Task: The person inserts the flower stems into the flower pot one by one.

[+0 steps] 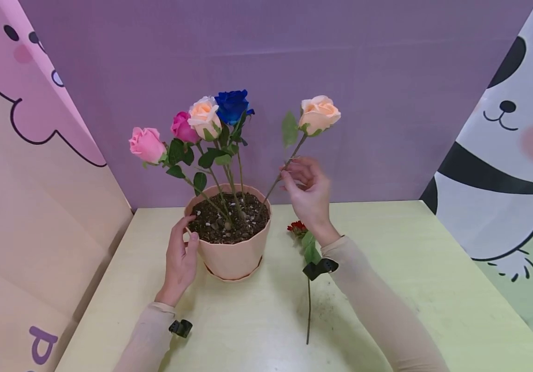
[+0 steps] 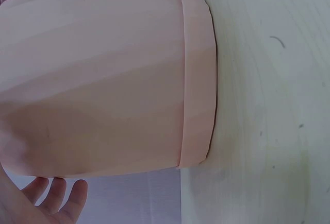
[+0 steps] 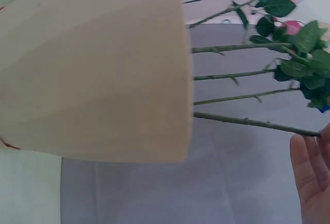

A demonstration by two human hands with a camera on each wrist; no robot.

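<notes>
A peach rose [image 1: 319,114] leans to the right, its stem [image 3: 247,123] running down into the soil of a pale pink flowerpot [image 1: 236,259]. My right hand [image 1: 310,194] pinches that stem below the bloom, between thumb and fingers. On the pot's left side my left hand [image 1: 181,263] holds the rim, thumb toward me; in the left wrist view its fingers [image 2: 77,198] lie along the pot wall. Standing in the dark soil [image 1: 210,225] are a pink rose [image 1: 147,145], a magenta rose [image 1: 184,128], another peach rose [image 1: 204,118] and a blue rose [image 1: 232,107].
A red flower [image 1: 297,228] with a long stem lies on the pale table [image 1: 248,330], partly under my right forearm. Dark specks are scattered near its stem. A purple backdrop [image 1: 378,103] rises behind the table, with printed panels at both sides.
</notes>
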